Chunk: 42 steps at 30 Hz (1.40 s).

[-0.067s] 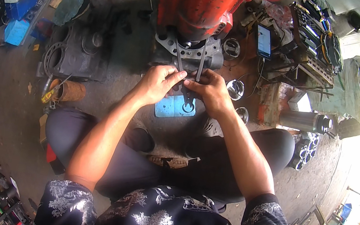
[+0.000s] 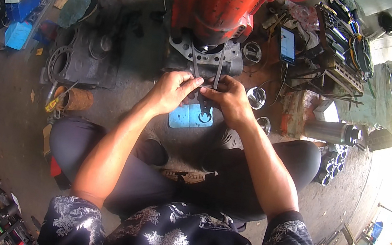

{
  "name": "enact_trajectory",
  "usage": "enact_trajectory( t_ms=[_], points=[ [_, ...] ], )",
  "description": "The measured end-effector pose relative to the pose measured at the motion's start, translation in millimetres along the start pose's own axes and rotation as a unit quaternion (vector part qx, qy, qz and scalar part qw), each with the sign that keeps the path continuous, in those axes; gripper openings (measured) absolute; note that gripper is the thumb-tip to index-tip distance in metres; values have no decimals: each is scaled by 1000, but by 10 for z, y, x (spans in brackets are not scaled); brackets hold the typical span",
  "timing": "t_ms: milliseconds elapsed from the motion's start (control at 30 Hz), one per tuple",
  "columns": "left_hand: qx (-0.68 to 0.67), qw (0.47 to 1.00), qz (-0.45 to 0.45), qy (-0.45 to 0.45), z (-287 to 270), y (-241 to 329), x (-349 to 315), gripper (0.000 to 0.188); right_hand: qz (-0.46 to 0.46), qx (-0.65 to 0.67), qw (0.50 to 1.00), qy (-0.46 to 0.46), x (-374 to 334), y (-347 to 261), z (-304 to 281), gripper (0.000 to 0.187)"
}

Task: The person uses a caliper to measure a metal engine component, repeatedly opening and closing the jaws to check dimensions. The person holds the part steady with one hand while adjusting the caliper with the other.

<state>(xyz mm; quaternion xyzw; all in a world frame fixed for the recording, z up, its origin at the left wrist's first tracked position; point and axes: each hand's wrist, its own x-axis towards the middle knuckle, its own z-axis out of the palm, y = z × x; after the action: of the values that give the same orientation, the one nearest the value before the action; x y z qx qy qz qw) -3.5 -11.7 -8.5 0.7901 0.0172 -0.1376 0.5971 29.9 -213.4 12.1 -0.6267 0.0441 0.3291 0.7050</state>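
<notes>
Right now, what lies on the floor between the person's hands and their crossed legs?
In the head view, a light blue flat sheet lies there, below the left hand and right hand.

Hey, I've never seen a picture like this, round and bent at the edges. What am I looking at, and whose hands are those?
The camera sits on a person's head and looks down through a fisheye lens, so straight edges curve. The person sits cross-legged on a workshop floor. Their left hand and right hand meet on a thin dark metal part beside a grey engine block under a red engine housing. A blue plate lies below the hands; a phone and a steel flask lie to the right.
</notes>
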Motion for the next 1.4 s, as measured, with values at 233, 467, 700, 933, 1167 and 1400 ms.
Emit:
enact_trajectory(
  t_ms=[233,467,700,933,1167,1400],
  points=[
    [1,1000,9,5,10,-24,5,48,-6,-17,1000,9,1,13,0,42],
    [-7,1000,15,4,6,-41,7,49,-2,-21,1000,12,-11,-4,2,43],
    [-2,1000,-4,1,-12,-22,-7,47,-2,18,1000,2,-6,42,18,45],
    [-6,1000,-10,-7,-37,-17,-1,48,-4,1,1000,13,13,48,21,41],
    [0,1000,-17,-7,-42,-10,-1,47,-11,-1,1000,9,17,55,22,41],
    [-1,1000,-14,-2,-38,9,-9,47,-16,-19,1000,15,6,39,20,42]
  ],
)
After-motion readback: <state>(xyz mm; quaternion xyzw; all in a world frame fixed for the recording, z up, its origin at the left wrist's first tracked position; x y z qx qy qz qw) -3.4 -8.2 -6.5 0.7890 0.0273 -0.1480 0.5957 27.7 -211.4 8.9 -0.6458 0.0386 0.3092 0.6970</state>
